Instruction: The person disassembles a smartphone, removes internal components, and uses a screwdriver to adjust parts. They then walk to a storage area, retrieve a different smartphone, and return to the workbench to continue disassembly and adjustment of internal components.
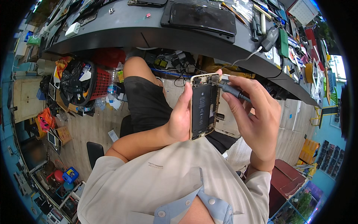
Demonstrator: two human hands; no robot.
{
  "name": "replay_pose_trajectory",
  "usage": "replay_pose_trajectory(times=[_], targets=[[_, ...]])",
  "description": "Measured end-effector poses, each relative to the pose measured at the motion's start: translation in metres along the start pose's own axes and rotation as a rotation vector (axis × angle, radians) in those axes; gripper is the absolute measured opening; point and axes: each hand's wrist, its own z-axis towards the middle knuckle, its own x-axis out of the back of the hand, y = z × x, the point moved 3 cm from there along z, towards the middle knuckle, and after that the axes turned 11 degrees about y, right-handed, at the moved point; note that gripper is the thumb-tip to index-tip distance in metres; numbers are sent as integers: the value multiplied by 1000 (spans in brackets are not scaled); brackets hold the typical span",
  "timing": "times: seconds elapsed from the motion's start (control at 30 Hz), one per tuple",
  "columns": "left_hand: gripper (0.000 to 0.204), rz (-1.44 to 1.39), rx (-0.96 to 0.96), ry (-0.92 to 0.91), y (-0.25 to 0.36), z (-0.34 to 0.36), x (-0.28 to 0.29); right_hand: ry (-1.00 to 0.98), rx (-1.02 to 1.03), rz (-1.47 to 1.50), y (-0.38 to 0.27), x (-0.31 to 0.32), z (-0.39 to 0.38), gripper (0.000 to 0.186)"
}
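Note:
My left hand grips an opened smartphone with a gold frame, held upright above my lap. Its inside faces me, showing a long black battery and small metal parts along the right side. In my right hand is a screwdriver with a dark grey handle, pinched between thumb and fingers. Its tip points at the phone's upper right corner; whether it touches a screw is too small to tell. A pale panel sits against the phone's right edge, partly hidden by my right hand.
Ahead runs a dark workbench bearing a large black phone, a white charger plug and scattered tools. A grey corded device lies near its right edge. Below left stands a red basket stuffed with bags; cables tangle under the bench.

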Motion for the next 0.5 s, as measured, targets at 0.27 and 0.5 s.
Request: replay_pose_trajectory(times=[0.27, 0.5], targets=[[95, -9, -8, 20, 2, 2, 1, 18, 2, -1, -5, 7, -6, 36], [92, -217, 17, 38, 10, 3, 2, -82, -12, 64, -13, 22, -32, 38]])
